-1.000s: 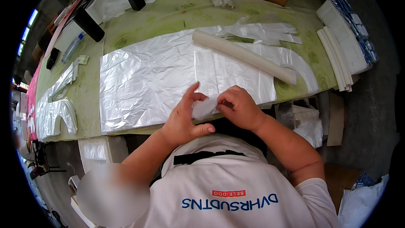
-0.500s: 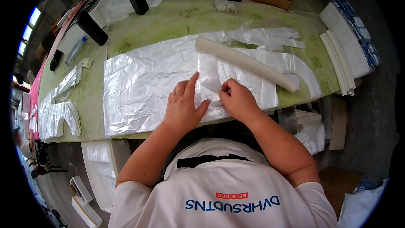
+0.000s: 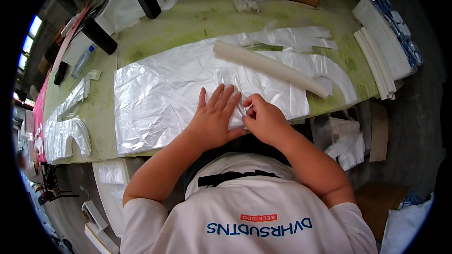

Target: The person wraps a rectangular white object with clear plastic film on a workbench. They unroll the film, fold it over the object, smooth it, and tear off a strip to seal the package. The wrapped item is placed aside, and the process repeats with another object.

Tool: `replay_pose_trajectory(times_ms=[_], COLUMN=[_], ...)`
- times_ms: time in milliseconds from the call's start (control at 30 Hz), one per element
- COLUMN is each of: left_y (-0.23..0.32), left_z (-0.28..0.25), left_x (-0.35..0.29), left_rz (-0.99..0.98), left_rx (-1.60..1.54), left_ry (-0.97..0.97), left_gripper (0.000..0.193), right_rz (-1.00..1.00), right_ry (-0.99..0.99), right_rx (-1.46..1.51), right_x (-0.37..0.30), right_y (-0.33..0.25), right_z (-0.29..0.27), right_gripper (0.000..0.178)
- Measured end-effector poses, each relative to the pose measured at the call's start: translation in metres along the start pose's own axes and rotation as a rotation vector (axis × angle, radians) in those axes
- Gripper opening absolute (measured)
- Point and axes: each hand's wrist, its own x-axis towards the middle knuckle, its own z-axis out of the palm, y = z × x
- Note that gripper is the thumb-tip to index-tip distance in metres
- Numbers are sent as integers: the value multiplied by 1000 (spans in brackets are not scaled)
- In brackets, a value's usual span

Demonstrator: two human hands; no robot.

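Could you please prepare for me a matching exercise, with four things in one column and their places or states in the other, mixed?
Things
1. Left hand
2. Right hand
3. Pale tube
4. Bottle

Places or states
A. Lies slanted across the shiny plastic
B. Has a blue cap
C. Open, palm down
D. Pinching the shiny plastic

Right pairs: 1-C, 2-D, 3-A, 4-B
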Motion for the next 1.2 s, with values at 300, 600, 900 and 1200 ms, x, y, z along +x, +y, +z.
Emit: replay_pose_trajectory(times_ms=[300,600,900,1200], left_y=[22,19,5,9], left_z=[7,5,-9,3], left_x=[-50,-52,-39,-36], left_rz=[-26,-81,-254,-305], left_rx=[-75,-143,-320,-402], left_ry=[32,260,157,464], left_gripper=[74,53,25,69], right_rz=[-526,-667,-519,-338], right_ry=[81,17,5,-49], right_rx=[-113,-294,-286,-429], right_x=[-45,-18,10,20], right_y=[14,25,26,7], right_z=[-8,-7,1,6], right_gripper=[32,34,11,27])
